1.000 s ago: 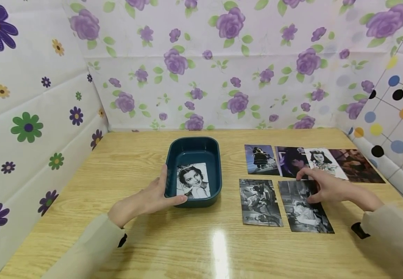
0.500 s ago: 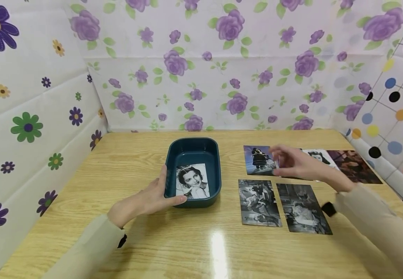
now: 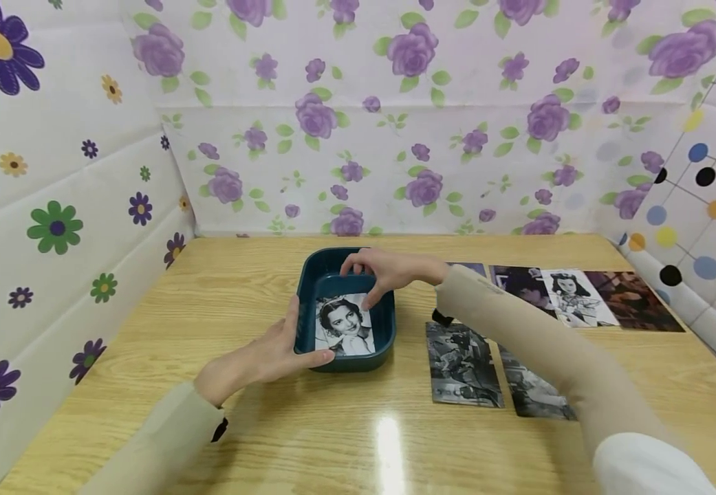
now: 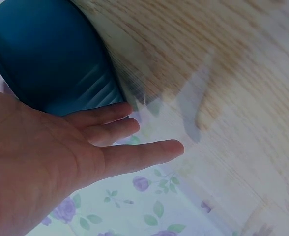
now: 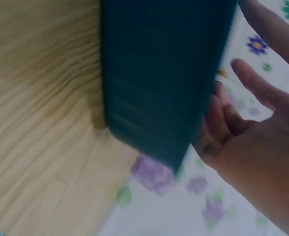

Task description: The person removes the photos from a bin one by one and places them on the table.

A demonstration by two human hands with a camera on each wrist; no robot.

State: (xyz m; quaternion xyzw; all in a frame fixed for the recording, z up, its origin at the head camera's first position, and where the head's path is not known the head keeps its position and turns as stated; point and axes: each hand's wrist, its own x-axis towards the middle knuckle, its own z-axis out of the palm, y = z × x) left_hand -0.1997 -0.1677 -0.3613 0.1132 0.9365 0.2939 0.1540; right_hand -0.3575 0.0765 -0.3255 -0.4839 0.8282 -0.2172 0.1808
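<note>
A dark teal tray [image 3: 388,337] stands on the table, with a black-and-white portrait photo [image 3: 342,326] lying in its front part. My left hand [image 3: 258,354] touches the tray's left side, its thumb along the front left corner. In the left wrist view its fingers [image 4: 144,155] are extended beside the tray wall [image 4: 51,59]. Bent over the tray's right rim, my right hand [image 3: 382,271] reaches inside with fingers apart, thumb tip by the photo's upper right corner. Whether it touches the photo I cannot tell. The right wrist view shows those fingers [image 5: 255,83] spread and holding nothing.
Right of the tray, several colour and black-and-white photos lie in a back row, including a white one [image 3: 574,299] and a brown one [image 3: 633,299]. Two black-and-white photos, one here [image 3: 464,368], lie in front. The right sleeve [image 3: 537,344] partly covers some.
My right hand has moved left from above the photos on the right, past the back row, and into the tray. The left hand stays at the tray's side.
</note>
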